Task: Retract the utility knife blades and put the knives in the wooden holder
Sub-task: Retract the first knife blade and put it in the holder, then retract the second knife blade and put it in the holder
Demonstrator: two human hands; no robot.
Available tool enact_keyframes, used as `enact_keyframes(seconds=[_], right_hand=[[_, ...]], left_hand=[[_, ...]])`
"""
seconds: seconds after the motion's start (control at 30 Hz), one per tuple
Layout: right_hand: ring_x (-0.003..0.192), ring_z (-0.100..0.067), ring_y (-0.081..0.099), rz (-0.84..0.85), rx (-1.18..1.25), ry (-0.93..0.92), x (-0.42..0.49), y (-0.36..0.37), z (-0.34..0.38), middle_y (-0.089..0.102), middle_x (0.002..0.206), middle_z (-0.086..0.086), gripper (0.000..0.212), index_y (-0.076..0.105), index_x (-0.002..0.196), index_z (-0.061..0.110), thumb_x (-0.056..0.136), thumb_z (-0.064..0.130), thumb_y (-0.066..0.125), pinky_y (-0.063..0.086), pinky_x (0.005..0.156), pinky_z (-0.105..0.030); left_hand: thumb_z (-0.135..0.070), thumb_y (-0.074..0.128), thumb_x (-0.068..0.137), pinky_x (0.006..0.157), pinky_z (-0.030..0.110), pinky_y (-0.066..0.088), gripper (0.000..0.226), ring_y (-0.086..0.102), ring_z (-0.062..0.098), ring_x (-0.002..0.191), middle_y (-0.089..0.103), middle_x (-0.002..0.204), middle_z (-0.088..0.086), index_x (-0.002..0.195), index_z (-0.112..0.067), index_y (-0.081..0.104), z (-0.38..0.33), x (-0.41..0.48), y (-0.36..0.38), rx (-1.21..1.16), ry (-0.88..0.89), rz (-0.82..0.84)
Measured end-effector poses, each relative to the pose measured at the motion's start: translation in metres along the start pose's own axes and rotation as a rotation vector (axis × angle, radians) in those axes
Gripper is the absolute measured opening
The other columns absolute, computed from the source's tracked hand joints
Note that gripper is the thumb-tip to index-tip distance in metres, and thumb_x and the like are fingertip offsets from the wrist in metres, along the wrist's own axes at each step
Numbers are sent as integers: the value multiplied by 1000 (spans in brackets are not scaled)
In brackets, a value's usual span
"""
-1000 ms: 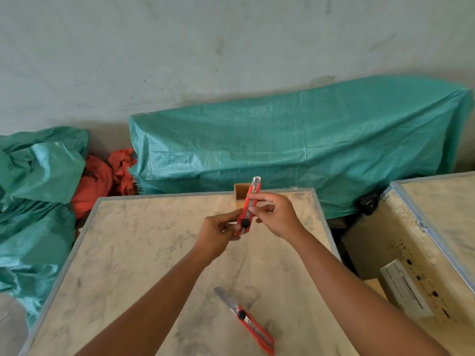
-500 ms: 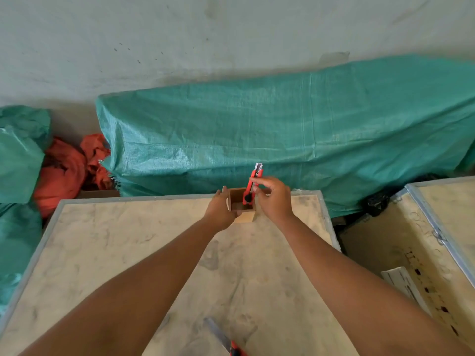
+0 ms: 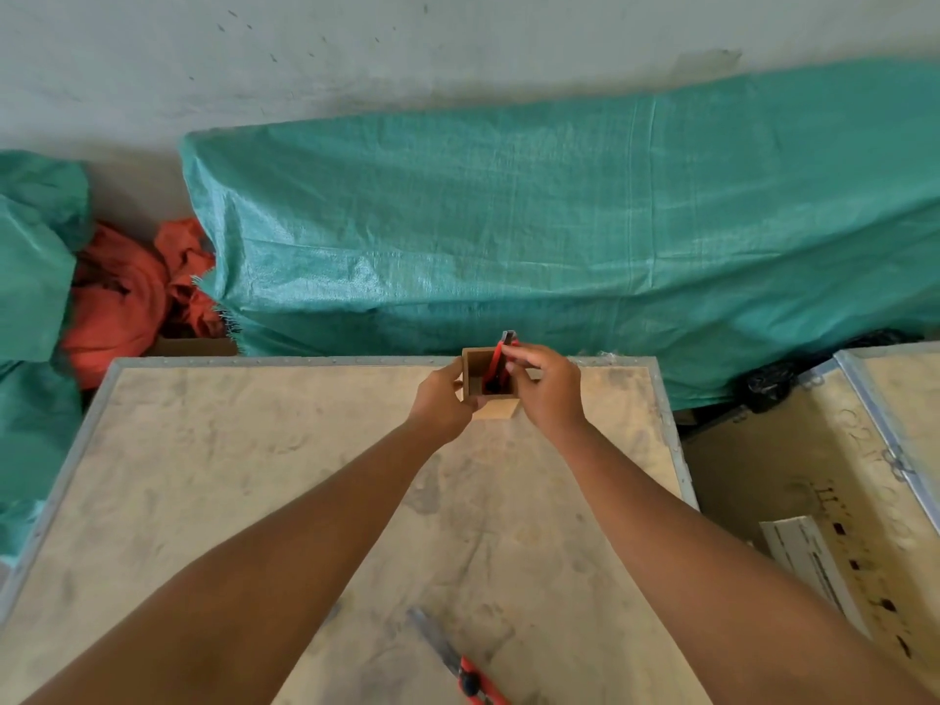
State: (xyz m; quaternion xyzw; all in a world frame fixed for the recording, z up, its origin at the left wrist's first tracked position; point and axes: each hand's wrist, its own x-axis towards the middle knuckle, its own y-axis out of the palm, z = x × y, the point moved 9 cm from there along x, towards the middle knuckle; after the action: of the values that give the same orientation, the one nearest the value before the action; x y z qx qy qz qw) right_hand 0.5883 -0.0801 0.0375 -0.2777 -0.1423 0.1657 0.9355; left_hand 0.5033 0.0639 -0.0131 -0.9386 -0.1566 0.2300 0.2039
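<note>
A small square wooden holder [image 3: 474,362] stands at the far edge of the plywood crate top [image 3: 244,475]. My left hand [image 3: 441,403] grips its left side. My right hand [image 3: 547,386] pinches a red utility knife [image 3: 497,366] that stands partly inside the holder, its upper end sticking out above the rim. A second red utility knife [image 3: 465,671] lies at the near edge of the crate top, its metal blade extended toward the far left.
A green tarp [image 3: 559,236] covers a long bulk behind the crate. Orange cloth [image 3: 127,297] and more green tarp lie at the left. An open wooden crate [image 3: 824,501] with a white box [image 3: 809,562] sits at the right.
My right hand has lowered the red knife deeper into the holder. The left hand stays on the holder's side. The view has tilted down, showing more of the second knife.
</note>
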Motion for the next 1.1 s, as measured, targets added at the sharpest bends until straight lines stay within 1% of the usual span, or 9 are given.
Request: enact_keyframes(seconds=[0.1,0.23,0.37,0.53,0.7,0.8,0.93,1.0,1.1], right_hand=[[112,-21,69,-19,10,17,-14,-5,7,74,119,-10,31,76,116,12,88,0,73,52,103,-32],[103,-20,69,-15,-4,15,-45,-8,22,74,116,-10,33,73,120,12,89,1,72,51,96,-26],[93,-22,71,86,-12,97,-94,11,35,73,121,-9,33,71,124,12,91,5,71,45,81,-6],[99,-19,71,235,39,185,-167,63,66,72,124,-6,34,70,126,14,93,6,68,45,78,1],[93,-14,70,366,97,335,-246,127,94,73,117,-3,33,70,126,21,94,15,68,52,90,-22],[103,-15,70,453,102,410,-294,166,104,75,111,-3,33,70,125,23,92,15,68,54,93,-28],[102,-17,68,544,77,495,-345,212,108,74,114,-6,36,70,125,24,91,13,69,60,89,-36],[100,-20,70,550,59,522,-360,229,111,73,111,-5,38,69,126,23,90,12,70,61,89,-42],[94,-22,70,516,43,553,-374,246,114,74,118,-10,42,66,130,15,89,7,70,58,96,-46]], left_hand=[[-19,73,85,97,36,49,62,59,27,122,63,134,2,142,-23,49,-3,-12,-5,-11,12,-21],[-22,69,90,94,38,52,59,57,25,125,53,145,1,144,-17,47,7,-45,-20,-30,-25,-61],[-22,69,90,93,33,51,51,59,23,122,56,143,1,138,-21,54,46,-95,-48,-28,-89,-82],[-23,69,89,91,30,49,47,61,22,115,59,138,2,134,-18,57,112,-170,-97,-45,-131,-136],[-24,69,88,89,30,49,45,61,22,116,61,136,2,132,-20,59,188,-238,-136,-33,-209,-142],[-20,69,88,91,29,46,44,58,24,121,61,135,4,131,-18,59,228,-274,-149,11,-228,-143],[-20,69,86,99,30,45,48,56,24,127,60,139,5,133,-16,59,271,-306,-156,142,-250,-78],[-23,68,86,98,31,47,49,57,25,125,60,138,7,133,-15,60,284,-315,-158,221,-245,-36],[-21,65,85,101,36,49,48,58,29,122,60,135,12,132,-12,61,295,-323,-159,286,-215,6]])
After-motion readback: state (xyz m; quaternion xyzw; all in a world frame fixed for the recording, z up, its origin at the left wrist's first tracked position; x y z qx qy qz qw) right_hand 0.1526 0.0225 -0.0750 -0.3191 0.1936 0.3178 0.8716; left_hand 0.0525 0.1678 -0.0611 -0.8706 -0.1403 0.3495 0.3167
